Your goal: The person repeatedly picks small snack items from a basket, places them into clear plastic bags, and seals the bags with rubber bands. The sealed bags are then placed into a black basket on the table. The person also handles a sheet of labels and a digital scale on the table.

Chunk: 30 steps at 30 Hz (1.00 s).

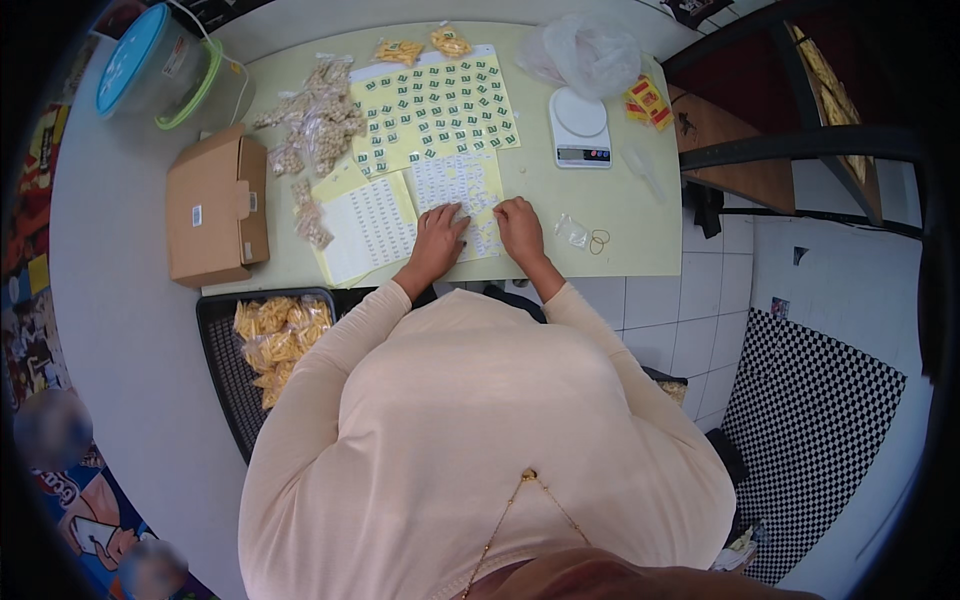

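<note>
My left hand (441,238) presses with spread fingers on a sheet of small white stickers (439,178), near its lower middle. At that sheet's right edge is my right hand (520,229), thumb and index finger drawn together. Whether a tiny sticker sits between them is too small to tell. Left of my hands lies another sheet of small printed stickers (367,232), partly over yellow backing paper. Beyond both, a larger yellow sheet (416,146) carries many round green-and-white stickers. A small clear plastic bag (572,231) and rubber bands (599,241) lie right of my right hand.
Bagged pale snacks (322,124) and a cardboard box (214,206) occupy the table's left. Two snack packets (399,52) lie at the back. A digital kitchen scale (580,127) stands right, before plastic bags (589,52). A black crate (217,375) holds bagged yellow snacks (279,337).
</note>
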{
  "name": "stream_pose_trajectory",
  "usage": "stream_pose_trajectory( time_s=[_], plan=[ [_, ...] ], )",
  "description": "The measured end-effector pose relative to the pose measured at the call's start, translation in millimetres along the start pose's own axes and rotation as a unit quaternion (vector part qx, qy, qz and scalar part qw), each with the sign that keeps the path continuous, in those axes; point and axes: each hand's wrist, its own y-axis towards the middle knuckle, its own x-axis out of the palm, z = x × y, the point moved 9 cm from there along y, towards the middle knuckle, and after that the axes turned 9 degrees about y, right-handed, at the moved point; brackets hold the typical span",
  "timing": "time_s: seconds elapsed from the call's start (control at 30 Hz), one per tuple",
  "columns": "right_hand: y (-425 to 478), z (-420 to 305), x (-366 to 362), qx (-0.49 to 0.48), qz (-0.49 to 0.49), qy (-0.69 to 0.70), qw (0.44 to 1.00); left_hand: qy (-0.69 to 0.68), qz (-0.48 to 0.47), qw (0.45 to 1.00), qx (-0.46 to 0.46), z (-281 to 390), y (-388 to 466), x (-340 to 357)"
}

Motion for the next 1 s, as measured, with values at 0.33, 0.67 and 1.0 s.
stream_pose_trajectory(
  time_s=[0.33,0.67,1.0],
  plan=[
    [4.7,-19.3,10.2,-0.045,-0.027,-0.018,0.998,0.029,-0.032,0.999,0.017,3.4,-6.6,2.8],
    [-15.3,-22.0,15.3,-0.070,-0.103,-0.016,0.992,0.053,-0.052,0.997,0.016,1.1,-5.7,6.7],
    [-12.4,-27.0,25.5,-0.091,-0.072,-0.047,0.992,0.044,-0.056,0.997,0.003,-1.9,-5.6,8.8]
  ],
)
